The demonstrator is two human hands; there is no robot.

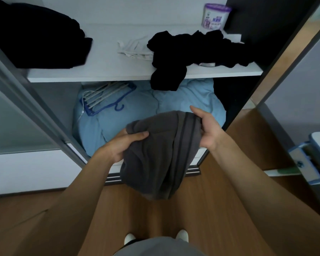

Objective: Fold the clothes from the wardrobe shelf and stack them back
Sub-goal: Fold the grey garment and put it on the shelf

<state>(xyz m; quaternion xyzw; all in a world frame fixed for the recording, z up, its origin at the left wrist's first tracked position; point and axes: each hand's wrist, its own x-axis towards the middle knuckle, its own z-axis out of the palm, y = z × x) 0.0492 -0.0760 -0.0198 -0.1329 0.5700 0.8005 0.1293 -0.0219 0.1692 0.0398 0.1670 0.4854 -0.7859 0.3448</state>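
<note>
A dark grey garment (157, 156) with a darker stripe hangs between my hands in front of the open wardrobe. My left hand (124, 145) grips its left upper edge, thumb on top. My right hand (207, 128) pinches its right upper edge. On the white shelf (107, 71) above, a folded black pile (37, 36) sits at the left. A crumpled black garment (198, 50) lies at the right and droops over the shelf's front edge. A small white cloth (135, 48) lies between them.
A purple-lidded tub (215, 16) stands at the shelf's back right. Below the shelf, a light blue duvet (155, 106) fills the compartment with a blue hanger rack (105, 97) on it. An open drawer (310, 159) juts out at the right over the wooden floor (201, 218).
</note>
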